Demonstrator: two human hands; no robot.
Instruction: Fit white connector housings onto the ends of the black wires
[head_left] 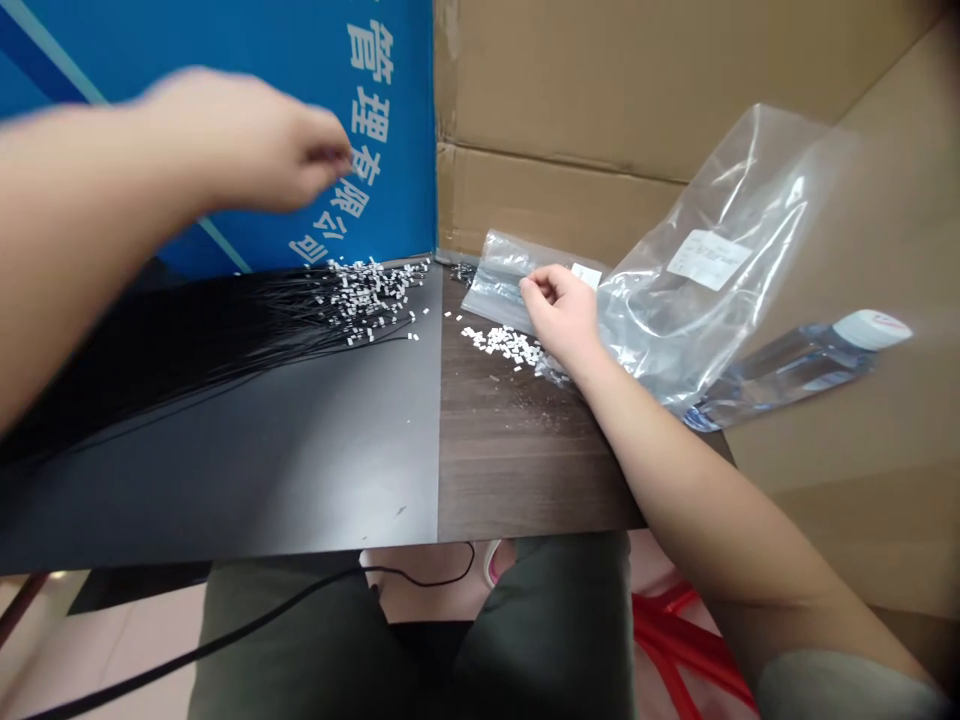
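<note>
My left hand (pixel 259 140) is raised in front of the blue panel, blurred, with its fingers curled together; what it holds, if anything, I cannot make out. Below it lies a thick bundle of thin black wires (pixel 225 320), with many small white pieces (pixel 367 290) at its right end. My right hand (pixel 564 312) is pinched closed just above a clear plastic bag (pixel 504 270); anything between its fingertips is hidden. Loose small white pieces (pixel 502 342) lie in a pile on the wood-grain tabletop, close to its wrist.
A large clear plastic bag (pixel 709 260) with a white label leans at the right. Beside it a water bottle (pixel 795 365) lies tilted. Cardboard (pixel 562 90) walls the back and right, and a blue panel (pixel 255 235) the left. A black cable (pixel 285 605) crosses below the table edge.
</note>
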